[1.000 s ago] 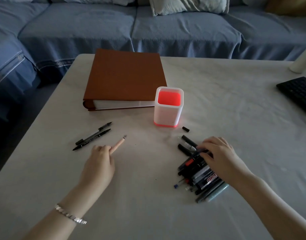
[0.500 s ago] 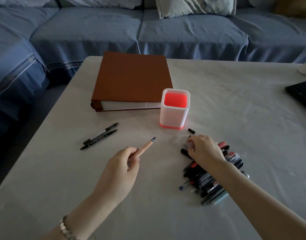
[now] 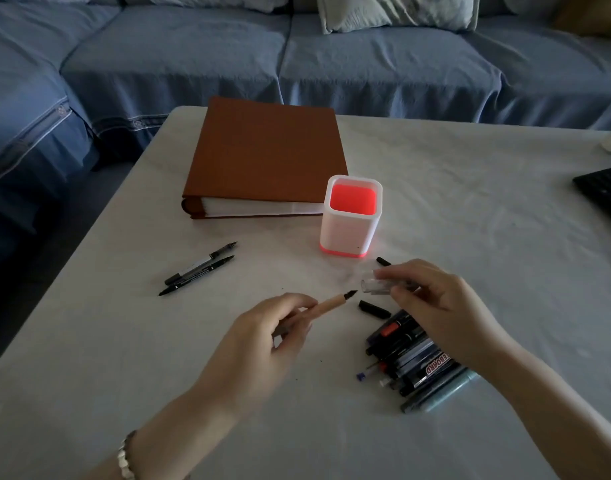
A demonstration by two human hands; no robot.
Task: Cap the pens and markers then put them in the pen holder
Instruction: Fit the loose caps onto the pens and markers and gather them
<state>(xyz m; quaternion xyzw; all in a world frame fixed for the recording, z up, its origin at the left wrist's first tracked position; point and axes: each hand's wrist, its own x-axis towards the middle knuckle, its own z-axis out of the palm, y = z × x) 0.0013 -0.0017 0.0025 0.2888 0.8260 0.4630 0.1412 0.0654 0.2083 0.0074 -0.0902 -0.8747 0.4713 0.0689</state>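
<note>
My left hand [image 3: 259,344] grips a tan pen [image 3: 328,304] with its bare black tip pointing up and right. My right hand [image 3: 432,306] holds a clear cap [image 3: 375,285], its open end facing the pen tip a short gap away. The white pen holder [image 3: 349,226] with a red inside stands upright just beyond my hands and holds nothing I can see. A pile of markers and pens [image 3: 411,358] lies under my right wrist. A loose black cap [image 3: 375,309] lies beside the pile, and a smaller one [image 3: 383,261] sits near the holder.
Two black pens [image 3: 198,268] lie side by side to the left on the white table [image 3: 487,237]. A brown binder [image 3: 266,157] rests behind the holder. A black keyboard [image 3: 605,192] is at the right edge. A blue sofa [image 3: 297,57] runs beyond the table.
My right hand left the pile and lifted the clear cap. My left hand carried the tan pen rightward until its tip neared the cap.
</note>
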